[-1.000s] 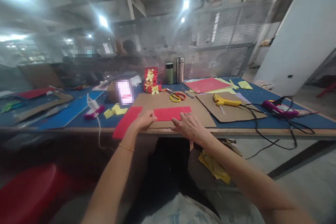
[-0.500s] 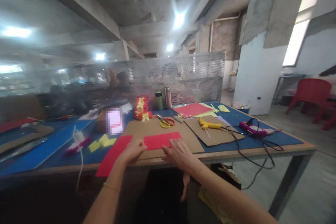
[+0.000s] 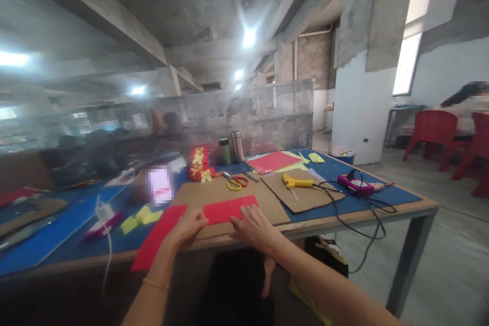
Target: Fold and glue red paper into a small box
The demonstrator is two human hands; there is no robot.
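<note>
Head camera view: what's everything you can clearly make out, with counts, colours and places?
Table: 1, blue top, centre
Cardboard: at least 2, brown, on table
Red strip: 1, red, front centre
Larger red sheets: at least 2, red, front left, back right
Scissors: 1, yellow and red handles, on cardboard
Glue gun: 1, yellow, right
Bottles: 2, green and silver, back
Bow decorations: count unclear, red and yellow, beside bottles
Partition: 1, grey, behind
Chairs: at least 2, red, far right
Left hand: 1, bare, strip's left end
Right hand: 1, bare, strip's right
</note>
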